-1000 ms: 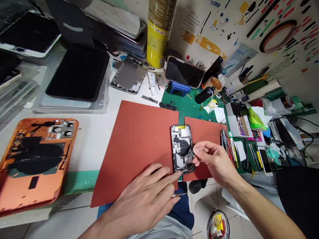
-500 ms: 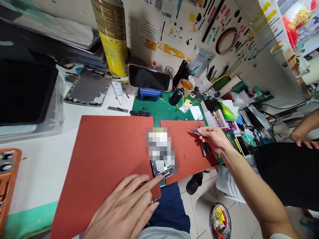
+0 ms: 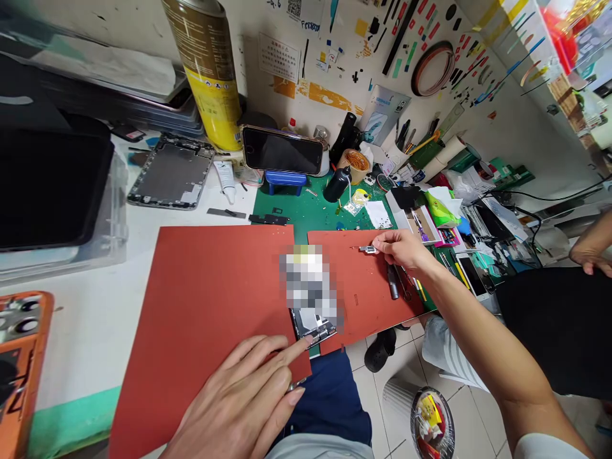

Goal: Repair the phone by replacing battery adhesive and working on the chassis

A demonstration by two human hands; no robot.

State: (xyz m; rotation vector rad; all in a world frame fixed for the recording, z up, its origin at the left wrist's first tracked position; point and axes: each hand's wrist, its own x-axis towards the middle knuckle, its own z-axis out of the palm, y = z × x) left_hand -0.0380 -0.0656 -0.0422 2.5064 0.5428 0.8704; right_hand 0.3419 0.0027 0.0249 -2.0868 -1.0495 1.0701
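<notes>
An opened phone point(image 3: 313, 325) lies across the gap between two red-brown mats, its upper part blurred out. My left hand point(image 3: 239, 395) rests over the left mat, with the stretched index fingertip on the phone's lower end. Between that hand's thumb and curled fingers a small shiny metal end shows; the rest of it is hidden. Over the right mat, my right hand point(image 3: 399, 248) pinches a small silver phone part point(image 3: 368, 249) with a thin strip pointing left. Below this hand lie a dark-handled tool point(image 3: 392, 282) and scissors point(image 3: 406, 293), partly hidden.
A phone on a blue stand point(image 3: 284, 182), a black bottle point(image 3: 337, 185) and a tall spray can point(image 3: 210, 83) line the back. An orange phone housing point(image 3: 29, 357) lies at left. A person's hand point(image 3: 590, 255) is at far right, above a bin point(image 3: 433, 421).
My right hand has moved slightly left and up with the silver part, which has turned to show its brighter face. My left hand keeps its place on the phone.
</notes>
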